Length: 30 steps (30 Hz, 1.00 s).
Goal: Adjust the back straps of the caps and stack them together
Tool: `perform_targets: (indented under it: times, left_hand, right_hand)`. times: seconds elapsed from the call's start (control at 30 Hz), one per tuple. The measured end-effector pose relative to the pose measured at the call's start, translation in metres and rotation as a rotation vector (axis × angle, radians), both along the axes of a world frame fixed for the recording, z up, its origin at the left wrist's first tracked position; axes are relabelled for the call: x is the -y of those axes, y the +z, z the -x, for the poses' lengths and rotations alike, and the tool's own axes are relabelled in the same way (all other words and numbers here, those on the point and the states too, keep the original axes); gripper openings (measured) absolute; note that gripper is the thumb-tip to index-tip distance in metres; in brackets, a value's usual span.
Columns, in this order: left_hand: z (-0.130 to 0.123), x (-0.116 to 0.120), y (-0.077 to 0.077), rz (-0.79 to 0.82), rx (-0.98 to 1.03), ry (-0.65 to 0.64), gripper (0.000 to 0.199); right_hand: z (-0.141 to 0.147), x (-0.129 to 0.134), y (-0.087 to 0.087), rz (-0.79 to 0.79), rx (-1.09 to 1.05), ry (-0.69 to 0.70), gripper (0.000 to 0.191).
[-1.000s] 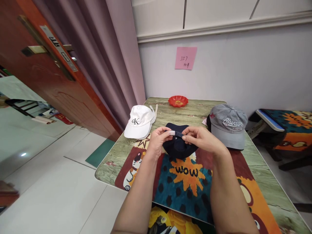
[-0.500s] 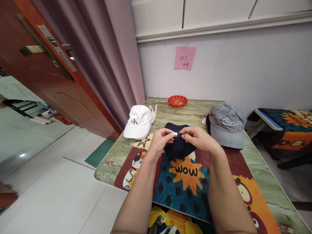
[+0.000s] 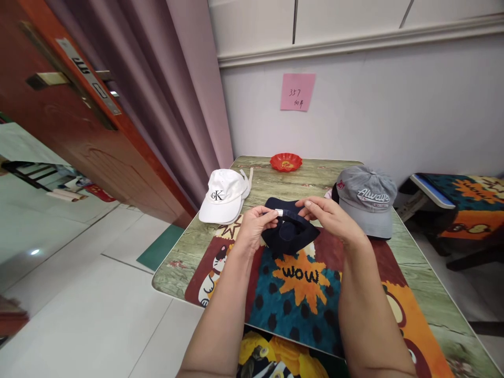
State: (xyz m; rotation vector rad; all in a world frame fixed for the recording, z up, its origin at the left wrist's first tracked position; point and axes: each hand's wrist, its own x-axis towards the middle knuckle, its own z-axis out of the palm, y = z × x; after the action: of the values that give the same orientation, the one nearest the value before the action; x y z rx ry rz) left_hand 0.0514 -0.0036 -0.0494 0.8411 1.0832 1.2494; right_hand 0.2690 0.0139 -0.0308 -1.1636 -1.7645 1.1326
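A dark navy cap (image 3: pixel 289 239) lies in the middle of the table over a patterned mat, its opening facing me. My left hand (image 3: pixel 258 223) pinches the end of its strap, beside a small silvery-white buckle (image 3: pixel 280 212). My right hand (image 3: pixel 325 212) is at the right side of the strap, its thumb and fingers a little apart; whether it touches the cap is hard to tell. To the left sits a white cap (image 3: pixel 222 197) with black letters. Stacked grey caps (image 3: pixel 366 199) stand on the right, the top one lettered "Always".
A red scalloped dish (image 3: pixel 286 162) rests at the table's far edge (image 3: pixel 331 167). The colourful mat (image 3: pixel 271 294) covers the near part. Behind is a wall with a pink note (image 3: pixel 297 92). A wooden door (image 3: pixel 106 147) and curtain stand left, another table right.
My right hand has loosened from the strap by the buckle and shifted slightly right and up. The strap now arches over the cap's opening. My left hand keeps its pinch.
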Motion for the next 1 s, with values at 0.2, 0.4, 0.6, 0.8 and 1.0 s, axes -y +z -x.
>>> perform_targets:
  times: [0.2, 0.4, 0.6, 0.8, 1.0]
  left_hand:
    - [0.001, 0.0, 0.005, -0.034, -0.033, -0.074, 0.034]
    - [0.004, 0.002, 0.01, -0.117, -0.166, -0.06, 0.031]
    - [0.002, 0.005, 0.012, -0.106, -0.113, -0.098, 0.035]
    - [0.004, 0.005, 0.009, -0.163, -0.207, -0.071, 0.035]
    - [0.012, 0.001, 0.005, -0.225, -0.467, -0.214, 0.049]
  right_hand:
    - [0.029, 0.005, 0.006, -0.14, 0.159, 0.081, 0.029]
    - [0.036, 0.007, 0.007, -0.197, 0.277, 0.027, 0.021]
    - [0.038, 0.01, 0.009, -0.242, 0.287, 0.003, 0.036]
    - [0.041, 0.01, 0.011, -0.272, 0.26, 0.042, 0.013]
    - [0.039, 0.01, 0.012, -0.293, 0.283, 0.066, 0.018]
